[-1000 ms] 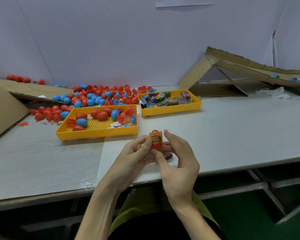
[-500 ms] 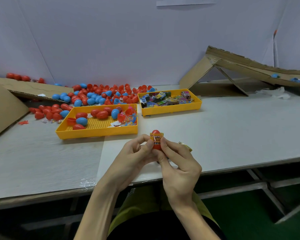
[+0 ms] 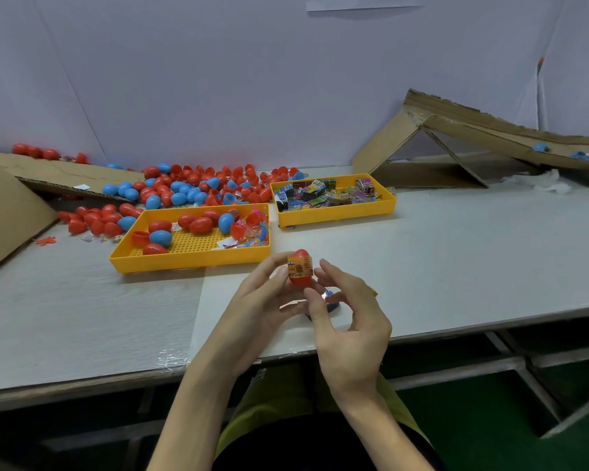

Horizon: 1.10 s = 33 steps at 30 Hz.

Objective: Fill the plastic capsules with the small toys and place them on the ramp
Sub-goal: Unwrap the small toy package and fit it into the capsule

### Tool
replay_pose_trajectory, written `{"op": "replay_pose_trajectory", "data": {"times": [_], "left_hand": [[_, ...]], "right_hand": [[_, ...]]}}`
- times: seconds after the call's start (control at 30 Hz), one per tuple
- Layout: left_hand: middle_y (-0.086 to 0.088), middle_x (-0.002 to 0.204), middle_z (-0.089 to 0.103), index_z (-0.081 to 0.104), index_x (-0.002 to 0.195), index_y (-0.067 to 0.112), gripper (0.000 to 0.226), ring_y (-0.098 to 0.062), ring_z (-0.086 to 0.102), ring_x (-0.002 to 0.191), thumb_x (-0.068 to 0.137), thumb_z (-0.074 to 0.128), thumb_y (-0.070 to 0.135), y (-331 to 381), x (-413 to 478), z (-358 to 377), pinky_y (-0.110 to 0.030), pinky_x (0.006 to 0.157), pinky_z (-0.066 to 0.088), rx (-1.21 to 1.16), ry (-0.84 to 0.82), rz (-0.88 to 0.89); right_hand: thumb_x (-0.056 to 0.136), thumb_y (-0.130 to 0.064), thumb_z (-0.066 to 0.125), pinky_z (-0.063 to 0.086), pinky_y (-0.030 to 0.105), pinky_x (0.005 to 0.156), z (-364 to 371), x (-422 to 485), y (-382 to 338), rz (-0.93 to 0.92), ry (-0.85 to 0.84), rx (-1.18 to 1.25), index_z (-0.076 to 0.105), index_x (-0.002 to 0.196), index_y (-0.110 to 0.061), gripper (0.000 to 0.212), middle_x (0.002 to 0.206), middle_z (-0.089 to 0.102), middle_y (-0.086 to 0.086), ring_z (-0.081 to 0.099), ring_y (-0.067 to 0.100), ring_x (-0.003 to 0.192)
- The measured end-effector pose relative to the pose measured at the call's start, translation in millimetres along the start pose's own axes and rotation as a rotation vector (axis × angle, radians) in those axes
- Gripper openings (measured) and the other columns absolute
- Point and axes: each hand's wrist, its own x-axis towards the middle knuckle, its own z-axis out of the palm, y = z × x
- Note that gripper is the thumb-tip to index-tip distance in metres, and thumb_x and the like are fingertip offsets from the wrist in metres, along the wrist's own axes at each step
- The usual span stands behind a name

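A red plastic capsule [image 3: 300, 268] with a printed orange label band is held upright above the table's front edge. My left hand [image 3: 262, 300] pinches it between thumb and fingertips. My right hand [image 3: 354, 321] is just to its right, with the fingers loosely spread a little off the capsule and the thumb near its lower end. The cardboard ramp [image 3: 473, 130] rises at the back right and slopes down to the right, with a blue capsule [image 3: 539, 147] lying on it. Small toys in packets fill the right yellow tray [image 3: 337, 215].
The left yellow tray [image 3: 191, 263] holds red and blue capsules and loose toys. A heap of capsules [image 3: 184, 188] lies behind it by the wall. A cardboard sheet [image 3: 7, 205] leans at far left. A small dark and blue item [image 3: 330, 300] lies under my hands.
My right fingers have come off the capsule and spread, where they pinched it before. The capsule stays in my left hand at about the same spot.
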Motion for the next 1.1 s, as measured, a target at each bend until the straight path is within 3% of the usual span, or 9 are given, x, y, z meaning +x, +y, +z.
{"op": "replay_pose_trajectory", "data": {"times": [0.13, 0.33, 0.4, 0.57, 0.73, 0.87, 1.1], "left_hand": [[-0.022, 0.095, 0.07, 0.059, 0.127, 0.011, 0.033, -0.028, 0.07, 0.096, 0.1, 0.049, 0.027, -0.3, -1.2, 0.4, -0.031, 0.081, 0.056, -0.019, -0.031, -0.002], [-0.016, 0.106, 0.072, 0.071, 0.116, 0.016, 0.037, -0.027, 0.069, 0.1, 0.098, 0.049, 0.04, -3.0, 2.9, 4.1, -0.034, 0.083, 0.058, 0.01, 0.023, -0.009], [-0.012, 0.113, 0.07, 0.07, 0.119, 0.016, 0.032, -0.024, 0.067, 0.102, 0.096, 0.059, 0.036, -3.4, 2.9, 1.6, -0.032, 0.083, 0.057, 0.02, 0.046, 0.024], [-0.017, 0.114, 0.069, 0.063, 0.126, 0.016, 0.034, -0.026, 0.068, 0.109, 0.094, 0.06, 0.025, -1.8, -0.3, -4.2, -0.03, 0.084, 0.056, -0.006, 0.021, 0.05], [-0.015, 0.116, 0.068, 0.065, 0.125, 0.019, 0.033, -0.025, 0.069, 0.105, 0.093, 0.06, 0.025, -1.4, -0.7, -4.3, -0.028, 0.083, 0.056, 0.022, 0.021, 0.033], [-0.009, 0.112, 0.068, 0.065, 0.125, 0.02, 0.035, -0.023, 0.068, 0.104, 0.092, 0.062, 0.031, 0.0, -0.8, -3.0, -0.028, 0.083, 0.055, -0.017, 0.004, 0.032], [-0.007, 0.11, 0.067, 0.066, 0.125, 0.017, 0.035, -0.02, 0.065, 0.105, 0.095, 0.058, 0.03, -0.4, -1.7, -2.3, -0.028, 0.087, 0.054, 0.005, -0.014, 0.05]], "right_hand": [[0.083, -0.025, 0.076, 0.05, 0.016, 0.091, 0.5, 2.3, 0.2, 0.015, -0.04, -0.05, 0.066, 0.121, -0.017, 0.04, 0.114, 0.067, -0.009, 0.061, 0.005, 0.108], [0.085, -0.015, 0.074, 0.046, 0.013, 0.095, -0.4, 1.0, 1.7, 0.005, -0.066, -0.064, 0.068, 0.121, -0.013, 0.036, 0.118, 0.066, -0.001, 0.059, 0.005, 0.115], [0.086, -0.014, 0.072, 0.047, 0.015, 0.097, -1.1, 1.0, 1.0, -0.021, -0.082, -0.068, 0.067, 0.123, -0.014, 0.037, 0.12, 0.065, -0.003, 0.059, 0.006, 0.116], [0.081, -0.019, 0.079, 0.047, 0.011, 0.093, -0.1, 2.9, -0.4, 0.028, -0.08, -0.077, 0.055, 0.131, -0.021, 0.056, 0.123, 0.06, -0.015, 0.059, 0.001, 0.111], [0.083, -0.017, 0.079, 0.048, 0.017, 0.094, -1.2, 1.6, 0.3, -0.017, -0.064, -0.048, 0.066, 0.119, -0.017, 0.039, 0.114, 0.066, -0.008, 0.061, 0.005, 0.11], [0.082, -0.016, 0.078, 0.048, 0.016, 0.094, -0.5, 0.8, 1.7, -0.013, -0.069, -0.062, 0.067, 0.118, -0.021, 0.038, 0.114, 0.066, -0.011, 0.061, 0.002, 0.111], [0.081, -0.013, 0.077, 0.051, 0.017, 0.091, -0.2, -2.2, 4.4, -0.022, -0.041, -0.007, 0.072, 0.114, -0.01, 0.034, 0.11, 0.071, -0.002, 0.065, 0.006, 0.106]]}}
